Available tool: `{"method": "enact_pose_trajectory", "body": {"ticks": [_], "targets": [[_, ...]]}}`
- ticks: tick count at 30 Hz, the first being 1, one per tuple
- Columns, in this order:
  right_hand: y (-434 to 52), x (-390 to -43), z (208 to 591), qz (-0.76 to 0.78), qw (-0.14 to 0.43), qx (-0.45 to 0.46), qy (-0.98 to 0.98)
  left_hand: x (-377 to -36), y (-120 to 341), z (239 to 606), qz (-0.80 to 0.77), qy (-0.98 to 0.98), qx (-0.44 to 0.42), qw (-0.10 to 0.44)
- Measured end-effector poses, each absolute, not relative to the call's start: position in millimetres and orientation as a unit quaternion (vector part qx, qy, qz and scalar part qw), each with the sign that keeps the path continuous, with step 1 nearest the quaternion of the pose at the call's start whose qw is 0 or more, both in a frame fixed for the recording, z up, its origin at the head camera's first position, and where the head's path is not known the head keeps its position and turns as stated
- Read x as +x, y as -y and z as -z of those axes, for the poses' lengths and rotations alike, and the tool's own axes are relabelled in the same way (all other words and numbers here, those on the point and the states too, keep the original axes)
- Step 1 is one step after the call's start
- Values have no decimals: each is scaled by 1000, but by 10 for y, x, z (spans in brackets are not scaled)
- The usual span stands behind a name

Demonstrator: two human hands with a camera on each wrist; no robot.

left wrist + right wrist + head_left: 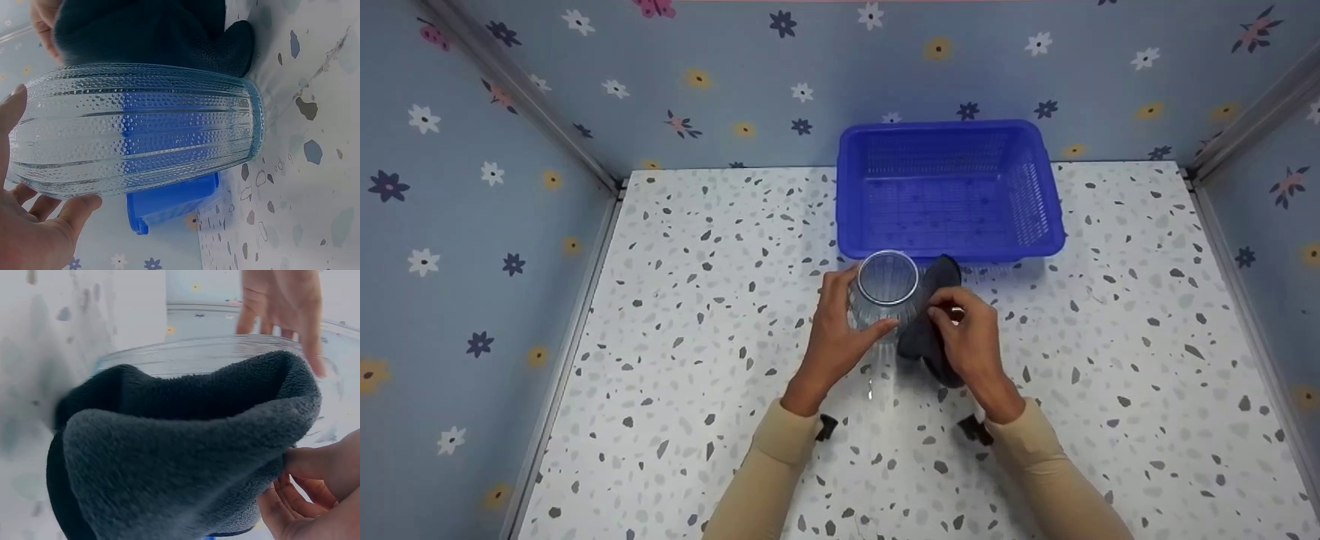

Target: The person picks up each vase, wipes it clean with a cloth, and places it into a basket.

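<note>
**Glass vase and dark cloth held above the speckled table**

Beige sleeves [780, 465] come in from the near edge of the speckled white table [675, 360], one on each arm. The left hand [832, 337] wraps its fingers and thumb around the side of a clear, ribbed glass vase [885, 292], whose open mouth faces up toward the head camera. In the left wrist view the vase [140, 129] shows rows of small raised dots between its ribs, with the thumb and fingertips pressed on its wall. Just to the right, the right hand [971, 337] grips a dark grey fleecy cloth [930, 315] and holds it touching the vase's outer side; the right wrist view shows the cloth [180, 444] bunched in curled fingers against the glass. Beyond the vase, near the back of the table, sits a blue plastic basket [952, 247] with slotted walls. Behind it rises a pale blue wall [735, 75] printed with small flowers.
</note>
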State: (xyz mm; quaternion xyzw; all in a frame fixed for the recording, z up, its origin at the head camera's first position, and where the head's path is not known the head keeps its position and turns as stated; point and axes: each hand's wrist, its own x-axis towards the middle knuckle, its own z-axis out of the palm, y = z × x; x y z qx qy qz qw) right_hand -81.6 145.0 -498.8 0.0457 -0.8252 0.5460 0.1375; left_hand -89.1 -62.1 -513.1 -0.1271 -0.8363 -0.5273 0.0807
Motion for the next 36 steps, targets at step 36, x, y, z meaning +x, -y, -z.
{"method": "enact_pose_trajectory", "body": {"ticks": [36], "targets": [[-1439,-812,5164,-503,122,45,854,-880,606,5143,532,833,-125,81]]}}
